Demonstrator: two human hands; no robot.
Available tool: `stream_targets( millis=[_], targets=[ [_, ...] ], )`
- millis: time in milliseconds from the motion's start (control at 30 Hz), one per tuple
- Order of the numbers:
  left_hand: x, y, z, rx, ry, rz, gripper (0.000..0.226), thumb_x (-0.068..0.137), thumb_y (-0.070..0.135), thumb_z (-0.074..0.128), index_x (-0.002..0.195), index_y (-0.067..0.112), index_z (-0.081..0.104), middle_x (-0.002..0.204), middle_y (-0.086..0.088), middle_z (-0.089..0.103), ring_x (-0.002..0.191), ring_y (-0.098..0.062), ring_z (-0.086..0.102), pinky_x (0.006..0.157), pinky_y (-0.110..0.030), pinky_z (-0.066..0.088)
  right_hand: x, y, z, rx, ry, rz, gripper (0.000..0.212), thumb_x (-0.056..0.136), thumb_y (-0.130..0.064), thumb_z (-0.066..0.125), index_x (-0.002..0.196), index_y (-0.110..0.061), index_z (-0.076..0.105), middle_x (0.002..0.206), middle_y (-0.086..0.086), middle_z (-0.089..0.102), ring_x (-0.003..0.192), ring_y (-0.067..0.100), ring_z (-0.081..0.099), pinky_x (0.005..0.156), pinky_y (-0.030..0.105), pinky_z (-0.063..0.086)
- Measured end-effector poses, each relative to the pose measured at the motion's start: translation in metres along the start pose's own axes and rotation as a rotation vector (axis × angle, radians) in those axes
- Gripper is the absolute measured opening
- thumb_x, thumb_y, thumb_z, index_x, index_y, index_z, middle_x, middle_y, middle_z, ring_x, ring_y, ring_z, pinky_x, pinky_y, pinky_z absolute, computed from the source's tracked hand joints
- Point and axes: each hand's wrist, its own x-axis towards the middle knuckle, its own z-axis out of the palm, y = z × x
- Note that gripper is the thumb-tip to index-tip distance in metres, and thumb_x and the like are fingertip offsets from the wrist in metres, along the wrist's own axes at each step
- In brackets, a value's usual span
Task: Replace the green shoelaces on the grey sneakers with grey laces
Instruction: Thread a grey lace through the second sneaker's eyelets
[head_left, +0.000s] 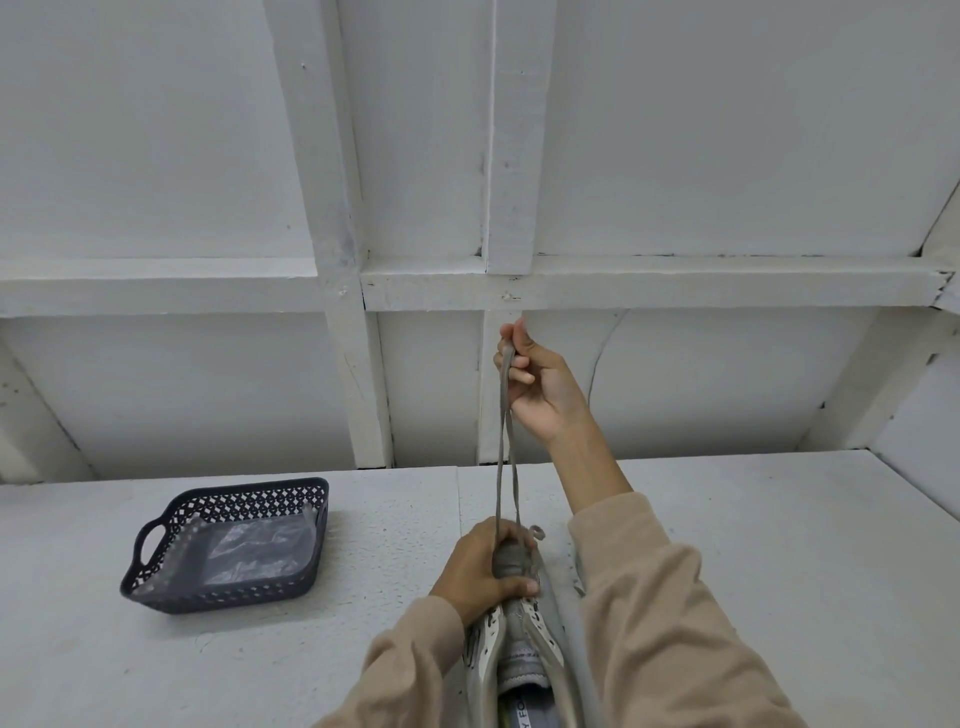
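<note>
A grey sneaker (511, 642) lies on the white table (779, 545), close to the person. The left hand (480, 566) holds the front part of the shoe, with its fingers curled round it. The right hand (540, 384) is up high and pinches a grey lace (503, 457). Both strands of the lace run straight down from the fingers to the shoe. Off to the left, well apart from the shoe, sits a dark basket (249, 501) with little holes. A clear plastic bag (260, 551) lies inside it.
</note>
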Motion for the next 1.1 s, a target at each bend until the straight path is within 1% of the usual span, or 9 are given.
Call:
stream_targets(
  millis=[167,300,467,600,700,833,967,1033,1100],
  targets=[
    [0.004,0.001,-0.001,0.131,0.017,0.07,0.054,0.056,0.035,0.085,0.105,0.028,0.063,0.122,0.013,0.045,0.115,0.013,0.039,0.095,-0.001,0.026,-0.003,-0.001,0.0,0.018,0.014,-0.008,0.021,0.086,-0.02,0.059,0.076,-0.004,0.068,0.06,-0.003,0.043,0.044,0.003,0.046,0.039,0.011,0.038],
    [0.006,-0.002,-0.001,0.23,0.094,0.103,0.065,0.049,0.054,0.08,0.109,0.045,0.056,0.131,0.018,0.038,0.124,-0.001,0.036,0.106,-0.019,0.026,-0.003,-0.001,0.001,0.013,0.03,-0.001,0.021,0.09,-0.02,0.056,0.081,-0.004,0.066,0.06,-0.003,0.046,0.044,0.003,0.047,0.039,0.011,0.039],
    [0.006,-0.002,0.001,0.215,0.07,0.108,0.075,0.051,0.053,0.08,0.118,0.046,0.047,0.137,0.015,0.035,0.133,-0.007,0.031,0.109,-0.019,0.022,-0.002,-0.001,0.006,-0.027,0.011,-0.003,0.018,0.083,-0.023,0.061,0.085,-0.005,0.062,0.06,-0.004,0.048,0.044,0.003,0.047,0.039,0.011,0.039],
    [0.002,-0.01,0.004,0.048,0.009,0.008,0.084,0.057,0.044,0.084,0.128,0.048,0.038,0.142,0.009,0.033,0.136,-0.011,0.032,0.114,-0.035,0.029,0.004,-0.014,0.022,0.024,-0.068,-0.059,0.018,0.08,-0.023,0.06,0.081,-0.005,0.064,0.06,-0.003,0.051,0.043,0.003,0.046,0.038,0.012,0.039],
    [0.0,-0.007,0.005,0.07,0.0,0.031,0.078,0.062,0.035,0.083,0.123,0.049,0.037,0.138,0.012,0.038,0.132,-0.005,0.033,0.112,-0.025,0.028,0.011,-0.032,0.038,0.086,-0.081,-0.128,0.023,0.083,-0.022,0.06,0.073,-0.005,0.07,0.064,-0.002,0.054,0.045,0.002,0.049,0.039,0.012,0.04],
    [0.0,-0.004,0.004,-0.025,-0.033,0.04,0.066,0.067,0.017,0.083,0.116,0.046,0.052,0.132,0.012,0.052,0.127,0.003,0.041,0.104,-0.012,0.032,0.018,-0.037,0.039,-0.038,-0.018,-0.13,0.016,0.096,-0.019,0.054,0.09,-0.006,0.061,0.07,-0.002,0.065,0.049,0.003,0.054,0.043,0.012,0.043],
    [-0.005,-0.002,0.01,-0.342,-0.046,-0.011,0.036,0.074,-0.005,0.074,0.103,0.016,0.067,0.097,-0.004,0.074,0.097,-0.02,0.068,0.083,-0.027,0.054,0.019,-0.024,0.019,-0.178,0.033,-0.08,0.014,0.097,-0.013,0.055,0.092,-0.003,0.063,0.078,0.0,0.065,0.057,0.005,0.058,0.052,0.013,0.05],
    [-0.007,0.001,0.012,-0.423,-0.012,-0.04,0.021,0.081,-0.002,0.07,0.1,0.007,0.068,0.091,-0.008,0.074,0.09,-0.023,0.069,0.078,-0.027,0.055,0.019,-0.019,0.003,-0.294,0.045,-0.018,0.018,0.096,-0.01,0.055,0.103,0.004,0.062,0.083,0.008,0.064,0.065,0.013,0.063,0.063,0.018,0.056],
    [-0.005,0.003,0.011,-0.455,-0.007,-0.041,0.012,0.089,0.006,0.064,0.1,0.001,0.067,0.091,-0.008,0.074,0.09,-0.023,0.068,0.08,-0.028,0.054,0.018,-0.015,-0.018,-0.551,0.086,0.106,0.026,0.094,-0.009,0.059,0.113,0.009,0.06,0.092,0.018,0.068,0.076,0.021,0.068,0.071,0.025,0.059]
  ],
)
